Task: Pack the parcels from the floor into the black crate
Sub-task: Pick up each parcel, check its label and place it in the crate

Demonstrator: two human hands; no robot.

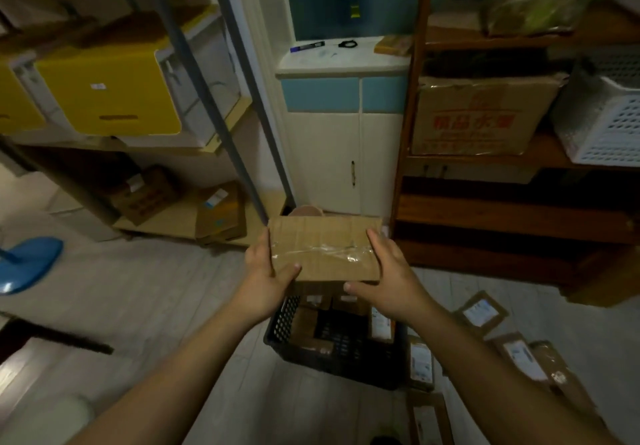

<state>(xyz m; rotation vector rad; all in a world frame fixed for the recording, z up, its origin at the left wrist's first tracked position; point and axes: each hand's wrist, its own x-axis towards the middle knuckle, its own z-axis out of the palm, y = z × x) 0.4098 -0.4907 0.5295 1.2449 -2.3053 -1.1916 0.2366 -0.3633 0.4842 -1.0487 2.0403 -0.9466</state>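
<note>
A brown cardboard parcel [323, 247] with clear tape across it is held up in the air between both hands. My left hand [268, 271] grips its left edge and my right hand [384, 276] grips its right edge, thumbs on top. Directly below stands the black crate [346, 361] on the floor, with several brown parcels inside. The held parcel hides the crate's far end. More brown parcels with white labels [483, 313] lie on the floor to the crate's right.
A metal shelf with yellow boxes [104, 94] stands at the left. A wooden shelf [502, 230] with a carton and a white basket is at the right. A white cabinet [346, 167] is behind. A blue object [27, 264] lies on the floor at left.
</note>
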